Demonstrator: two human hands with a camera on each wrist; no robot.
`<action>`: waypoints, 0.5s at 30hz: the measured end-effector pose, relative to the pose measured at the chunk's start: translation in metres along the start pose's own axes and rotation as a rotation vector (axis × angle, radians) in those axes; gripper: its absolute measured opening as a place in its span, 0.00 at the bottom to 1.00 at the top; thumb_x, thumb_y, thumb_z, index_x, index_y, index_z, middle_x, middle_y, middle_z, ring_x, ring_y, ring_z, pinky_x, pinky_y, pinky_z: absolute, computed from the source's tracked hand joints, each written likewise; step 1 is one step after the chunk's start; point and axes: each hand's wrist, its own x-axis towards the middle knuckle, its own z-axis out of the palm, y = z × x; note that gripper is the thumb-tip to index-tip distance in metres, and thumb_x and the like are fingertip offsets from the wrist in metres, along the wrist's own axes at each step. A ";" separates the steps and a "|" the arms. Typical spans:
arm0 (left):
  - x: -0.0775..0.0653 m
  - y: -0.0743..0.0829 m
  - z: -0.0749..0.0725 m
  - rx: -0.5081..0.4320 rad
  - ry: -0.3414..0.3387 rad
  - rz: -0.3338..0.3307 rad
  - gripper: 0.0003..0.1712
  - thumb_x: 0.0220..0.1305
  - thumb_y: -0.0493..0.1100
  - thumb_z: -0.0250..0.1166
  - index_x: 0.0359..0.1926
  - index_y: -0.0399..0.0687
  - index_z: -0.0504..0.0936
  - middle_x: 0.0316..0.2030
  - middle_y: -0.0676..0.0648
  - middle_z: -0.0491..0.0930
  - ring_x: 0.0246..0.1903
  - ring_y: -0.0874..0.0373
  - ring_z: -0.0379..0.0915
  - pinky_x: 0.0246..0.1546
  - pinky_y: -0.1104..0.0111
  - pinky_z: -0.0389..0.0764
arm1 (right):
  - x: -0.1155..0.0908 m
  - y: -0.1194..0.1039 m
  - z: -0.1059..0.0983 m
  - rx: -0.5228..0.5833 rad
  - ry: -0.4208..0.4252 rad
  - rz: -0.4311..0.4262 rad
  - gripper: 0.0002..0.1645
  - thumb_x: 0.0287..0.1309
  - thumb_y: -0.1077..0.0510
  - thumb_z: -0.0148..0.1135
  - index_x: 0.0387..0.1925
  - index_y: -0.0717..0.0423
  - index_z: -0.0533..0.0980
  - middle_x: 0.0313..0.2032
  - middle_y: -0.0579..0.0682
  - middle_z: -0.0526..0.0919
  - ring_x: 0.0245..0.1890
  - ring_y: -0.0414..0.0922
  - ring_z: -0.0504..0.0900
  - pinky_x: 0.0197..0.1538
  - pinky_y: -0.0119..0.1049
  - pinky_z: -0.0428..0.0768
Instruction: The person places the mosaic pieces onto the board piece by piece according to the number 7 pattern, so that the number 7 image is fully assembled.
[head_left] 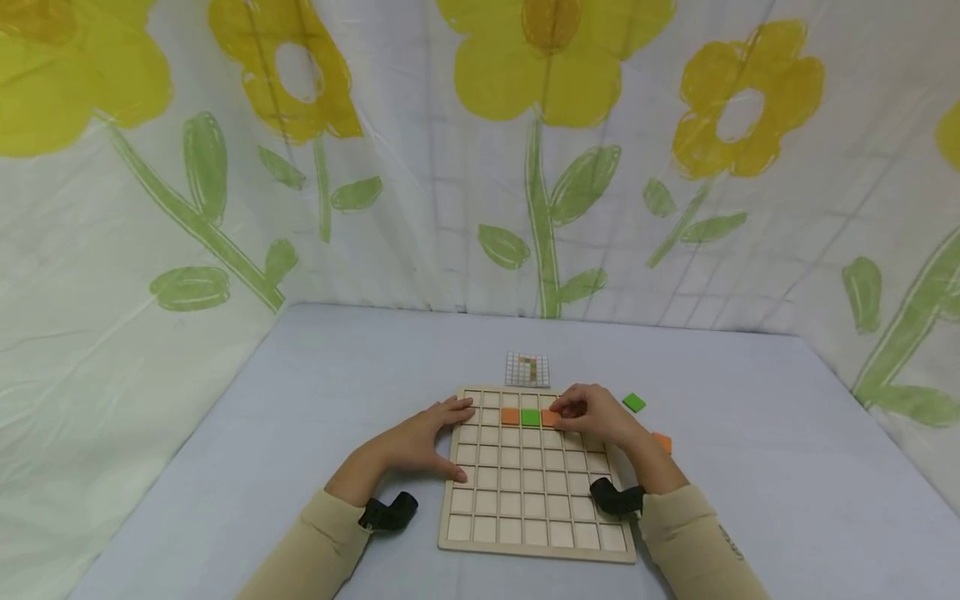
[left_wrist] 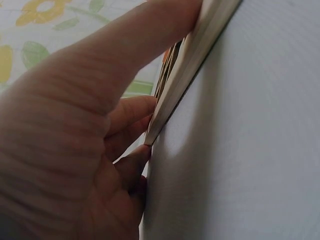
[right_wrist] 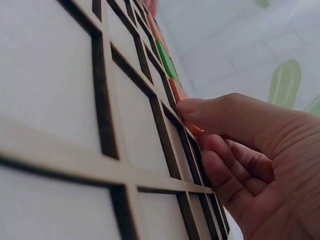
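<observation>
A wooden grid board [head_left: 522,506] lies on the table, divided into square cells. In its second row from the far edge sit an orange tile [head_left: 511,416], a green tile [head_left: 530,417] and another orange tile [head_left: 550,419], side by side. My right hand [head_left: 600,417] pinches the right-hand orange tile [right_wrist: 176,91] at its cell, thumb against it and the other fingers curled. Along the board's left edge rests my left hand [head_left: 412,442], fingers extended and thumb spread apart. The left wrist view shows its fingertips touching the board's rim [left_wrist: 175,82].
Beyond the board lies a small printed grid card [head_left: 527,370] with coloured squares. To the right are a loose green tile [head_left: 634,402] and a loose orange tile [head_left: 662,442], partly hidden by the right forearm. A flower-patterned curtain [head_left: 405,208] hangs behind the table [head_left: 337,367].
</observation>
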 end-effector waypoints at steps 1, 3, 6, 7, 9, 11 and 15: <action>0.000 0.000 0.000 0.000 0.001 0.000 0.55 0.39 0.60 0.75 0.69 0.54 0.61 0.72 0.53 0.50 0.73 0.47 0.38 0.70 0.47 0.50 | 0.000 -0.001 0.000 0.001 -0.001 -0.003 0.14 0.51 0.60 0.68 0.41 0.61 0.81 0.39 0.55 0.80 0.34 0.38 0.78 0.37 0.29 0.80; 0.000 0.001 0.000 0.002 0.002 -0.003 0.55 0.39 0.60 0.75 0.69 0.54 0.61 0.72 0.53 0.51 0.73 0.48 0.39 0.70 0.48 0.50 | 0.000 -0.001 0.000 0.004 -0.005 -0.010 0.14 0.52 0.60 0.67 0.41 0.61 0.81 0.39 0.56 0.80 0.35 0.38 0.78 0.38 0.29 0.80; 0.000 0.001 -0.001 0.004 0.000 0.000 0.55 0.39 0.60 0.75 0.69 0.53 0.61 0.72 0.54 0.51 0.73 0.48 0.38 0.70 0.48 0.49 | 0.000 -0.001 0.000 0.015 -0.015 -0.019 0.15 0.53 0.60 0.66 0.42 0.62 0.81 0.40 0.56 0.79 0.36 0.39 0.78 0.39 0.29 0.80; 0.000 0.001 -0.001 0.005 0.001 0.004 0.55 0.39 0.60 0.75 0.69 0.53 0.61 0.72 0.54 0.51 0.73 0.48 0.38 0.70 0.48 0.49 | 0.000 -0.001 0.000 0.019 -0.018 -0.021 0.15 0.53 0.60 0.66 0.43 0.62 0.81 0.40 0.56 0.79 0.37 0.40 0.79 0.39 0.29 0.80; 0.000 0.000 -0.001 0.001 0.002 0.010 0.55 0.39 0.60 0.76 0.69 0.53 0.61 0.72 0.54 0.51 0.73 0.49 0.38 0.70 0.49 0.49 | 0.000 -0.001 0.000 0.021 -0.021 -0.024 0.15 0.53 0.60 0.66 0.43 0.63 0.81 0.40 0.56 0.79 0.38 0.41 0.79 0.39 0.28 0.80; 0.000 0.000 -0.001 -0.006 0.002 0.014 0.55 0.39 0.60 0.76 0.69 0.52 0.61 0.72 0.54 0.51 0.73 0.49 0.38 0.70 0.48 0.49 | 0.000 -0.001 0.000 0.019 -0.022 -0.023 0.15 0.53 0.60 0.65 0.43 0.63 0.81 0.40 0.56 0.79 0.38 0.43 0.80 0.39 0.28 0.80; 0.001 -0.001 0.000 -0.007 -0.005 0.015 0.55 0.39 0.60 0.75 0.69 0.52 0.61 0.72 0.54 0.50 0.73 0.48 0.38 0.70 0.48 0.49 | 0.000 0.001 0.000 0.016 -0.026 -0.009 0.16 0.54 0.59 0.65 0.44 0.62 0.80 0.41 0.56 0.79 0.39 0.45 0.80 0.39 0.28 0.80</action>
